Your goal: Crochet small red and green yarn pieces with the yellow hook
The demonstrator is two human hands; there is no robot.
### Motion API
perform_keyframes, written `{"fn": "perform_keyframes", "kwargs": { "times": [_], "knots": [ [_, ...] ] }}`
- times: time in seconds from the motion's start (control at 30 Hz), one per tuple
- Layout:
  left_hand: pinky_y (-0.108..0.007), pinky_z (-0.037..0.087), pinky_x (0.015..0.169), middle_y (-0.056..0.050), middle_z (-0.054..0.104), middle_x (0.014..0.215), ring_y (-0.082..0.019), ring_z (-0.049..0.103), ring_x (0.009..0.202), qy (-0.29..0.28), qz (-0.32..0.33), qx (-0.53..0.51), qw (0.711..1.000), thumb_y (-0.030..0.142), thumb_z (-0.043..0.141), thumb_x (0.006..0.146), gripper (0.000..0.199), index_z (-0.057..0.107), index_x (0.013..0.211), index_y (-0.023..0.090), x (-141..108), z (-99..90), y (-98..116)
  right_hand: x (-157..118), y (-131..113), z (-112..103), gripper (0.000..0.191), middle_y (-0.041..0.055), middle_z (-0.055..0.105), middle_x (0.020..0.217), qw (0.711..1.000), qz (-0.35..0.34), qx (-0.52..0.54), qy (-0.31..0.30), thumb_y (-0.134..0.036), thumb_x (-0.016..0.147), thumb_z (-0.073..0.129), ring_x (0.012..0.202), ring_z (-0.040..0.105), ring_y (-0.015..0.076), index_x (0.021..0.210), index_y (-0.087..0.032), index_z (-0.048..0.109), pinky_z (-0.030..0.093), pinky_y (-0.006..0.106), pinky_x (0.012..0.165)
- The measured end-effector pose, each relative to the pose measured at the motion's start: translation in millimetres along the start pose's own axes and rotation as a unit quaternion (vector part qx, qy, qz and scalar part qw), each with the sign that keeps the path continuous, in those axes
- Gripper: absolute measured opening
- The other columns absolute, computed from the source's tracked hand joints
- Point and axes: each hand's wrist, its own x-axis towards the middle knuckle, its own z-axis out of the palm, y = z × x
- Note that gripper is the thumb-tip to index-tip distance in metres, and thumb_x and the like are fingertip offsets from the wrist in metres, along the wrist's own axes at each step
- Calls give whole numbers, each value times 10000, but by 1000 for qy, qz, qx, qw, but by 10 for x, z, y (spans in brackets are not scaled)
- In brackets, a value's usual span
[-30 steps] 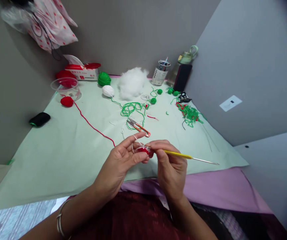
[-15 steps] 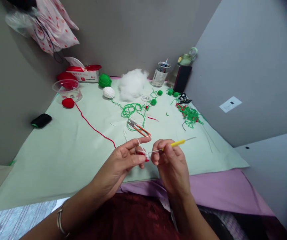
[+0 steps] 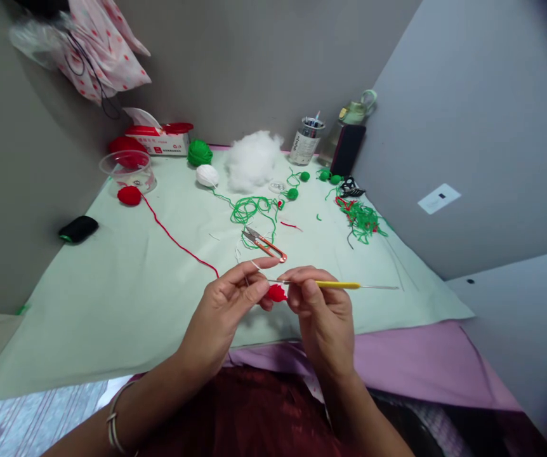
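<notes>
Spreading widest, the counter (image 3: 125, 304) is pale green. Above its near part, the left hand (image 3: 223, 306) and right hand (image 3: 325, 311) have fingers closed: the right around the hook (image 3: 342, 285), the left in a pinch on the red piece (image 3: 277, 293), index finger stretched out.

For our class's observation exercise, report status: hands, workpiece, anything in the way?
Left hand holding red crochet piece. Right hand gripping yellow-handled hook. Orange-handled snips just beyond hands, not blocking.
</notes>
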Motion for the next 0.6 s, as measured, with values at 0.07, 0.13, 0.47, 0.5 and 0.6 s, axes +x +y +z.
{"fn": "perform_keyframes", "kwargs": {
  "times": [0.07, 0.13, 0.47, 0.5, 0.6],
  "knots": [
    [-287, 481, 822, 19, 699, 829, -154, 631, 782, -5, 12, 21, 1000, 332, 786, 938, 250, 833, 1182, 315, -5, -10, 0, 19, -28, 18, 203, 32, 770, 875, 999, 34, 30, 5, -408, 974, 717, 488, 431, 67, 915, -228, 792, 375, 226, 456],
    [-283, 483, 805, 21, 693, 806, -156, 629, 779, -3, 27, 60, 998, 310, 761, 951, 224, 840, 1160, 308, -15, -14, 10, 37, -60, 27, 214, 18, 759, 849, 996, 76, 54, 0, -426, 963, 724, 432, 363, 41, 916, -224, 776, 313, 205, 405],
    [-265, 521, 758, -9, 720, 1031, -138, 625, 768, 42, 52, 111, 992, 231, 729, 937, 331, 788, 1256, 293, -3, -36, 71, 62, -47, 26, 208, 15, 758, 846, 989, 98, 107, -36, -422, 936, 767, 503, 489, 69, 876, -223, 753, 426, 204, 459],
    [-254, 516, 715, -14, 715, 1084, -124, 603, 736, 45, 53, 100, 993, 221, 706, 947, 343, 779, 1275, 292, 1, -48, 68, 57, -40, 19, 190, 21, 764, 860, 991, 81, 102, -37, -402, 949, 758, 533, 512, 76, 881, -225, 763, 434, 207, 479],
    [-234, 467, 569, -31, 697, 1065, -100, 539, 637, 31, 57, 56, 996, 240, 611, 1003, 329, 771, 1291, 256, 1, -63, 47, 35, -27, -4, 142, 36, 775, 895, 995, 34, 82, -41, -333, 978, 734, 606, 563, 95, 901, -232, 796, 446, 220, 521]
  ]
}}
